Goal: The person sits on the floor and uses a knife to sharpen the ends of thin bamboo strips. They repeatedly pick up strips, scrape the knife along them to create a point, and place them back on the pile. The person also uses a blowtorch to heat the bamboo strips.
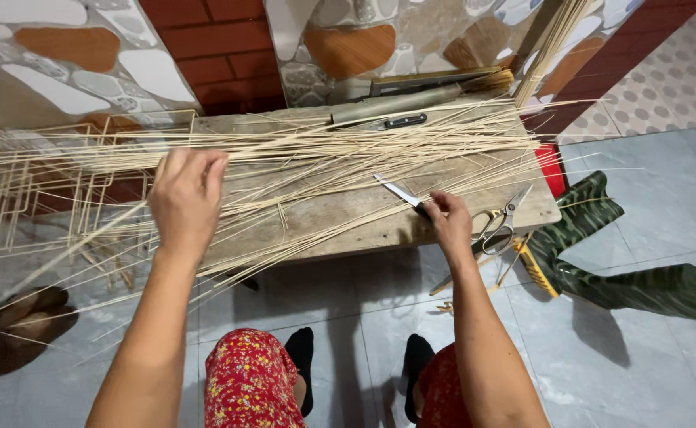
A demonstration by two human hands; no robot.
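Nearest the camera: two knees in red flowered cloth (249,380), with two feet in black socks (300,357) on the grey tiled floor (657,349).
Left hand: the left hand (185,202) reaches over the thin pale bamboo splints (324,150), fingers curled down into the bundle; whether the grip has closed on any splint I cannot tell.
Right hand: the right hand (447,218) has its grip closed around the dark handle of a small steel-bladed knife (399,192), blade pointing up and left across the wood.
Splints: they lie fanned across the low weathered wooden desk (348,222), too many to count, spilling off its left edge.
Progress: judging by the spread, many splints are already cut thin; several square frames of the same pale strips (39,182) stand finished at left, while the loose pile is still unused.
Other tools: one pair of steel scissors (498,226) just right of the knife hand; one dark-handled blade (403,121) at the desk's far edge.
Floor: one green patterned cloth (601,261) at right, brown sandals (23,325) at left.
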